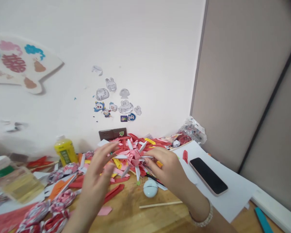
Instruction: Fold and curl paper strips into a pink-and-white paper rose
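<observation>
A folded paper star with a pink centre and white points is held up over the table. My right hand pinches one white point at the star's right side. On the left, my left hand has its fingers apart, close to the star's left point, with nothing visible in it. Behind and below the star lies a heap of red, pink and yellow folded paper strips. A light blue round object sits on the table under the star.
A phone lies on white paper at right. A wooden stick is in front. At left are a yellow bottle, a jar of yellowish liquid and twisted cords. A teal object lies lower right.
</observation>
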`<action>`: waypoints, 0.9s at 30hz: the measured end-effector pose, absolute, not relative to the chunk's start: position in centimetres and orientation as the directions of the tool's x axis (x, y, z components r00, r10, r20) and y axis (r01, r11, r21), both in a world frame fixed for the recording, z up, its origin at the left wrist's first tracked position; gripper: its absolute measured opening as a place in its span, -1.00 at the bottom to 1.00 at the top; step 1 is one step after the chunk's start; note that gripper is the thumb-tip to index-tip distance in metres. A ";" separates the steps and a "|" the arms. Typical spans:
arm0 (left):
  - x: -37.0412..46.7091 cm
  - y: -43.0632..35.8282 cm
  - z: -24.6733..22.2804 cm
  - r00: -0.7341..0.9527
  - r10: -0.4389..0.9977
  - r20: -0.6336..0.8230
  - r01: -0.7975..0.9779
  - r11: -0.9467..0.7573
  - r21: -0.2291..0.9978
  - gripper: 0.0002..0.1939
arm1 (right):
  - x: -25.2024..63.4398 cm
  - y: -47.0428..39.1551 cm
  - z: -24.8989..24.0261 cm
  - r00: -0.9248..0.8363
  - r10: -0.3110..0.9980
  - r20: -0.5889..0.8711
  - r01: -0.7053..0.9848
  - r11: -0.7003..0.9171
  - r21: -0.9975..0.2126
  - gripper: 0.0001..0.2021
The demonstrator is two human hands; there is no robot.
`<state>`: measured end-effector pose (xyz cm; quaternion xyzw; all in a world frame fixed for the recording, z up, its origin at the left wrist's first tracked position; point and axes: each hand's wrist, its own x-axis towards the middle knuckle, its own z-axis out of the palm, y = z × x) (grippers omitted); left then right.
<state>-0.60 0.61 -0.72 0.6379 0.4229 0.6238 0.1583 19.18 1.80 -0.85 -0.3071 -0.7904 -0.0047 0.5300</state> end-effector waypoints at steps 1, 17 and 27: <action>-0.5 0.4 -0.7 -0.035 0.704 0.710 0.468 -0.616 0.634 -0.58 | 19.1 1.8 -0.9 -0.241 0.493 0.836 0.490 0.805 -0.333 -0.85; -2.4 1.2 -5.6 0.097 0.897 0.432 0.448 -0.427 0.785 -0.41 | 18.1 4.2 -3.8 -0.528 0.587 0.614 0.326 0.808 -0.491 -0.87; -2.1 -4.1 -15.2 0.024 0.987 0.158 0.193 -0.159 0.968 -0.15 | 16.4 1.6 -14.1 -0.484 0.838 0.252 0.316 0.436 -0.843 -0.91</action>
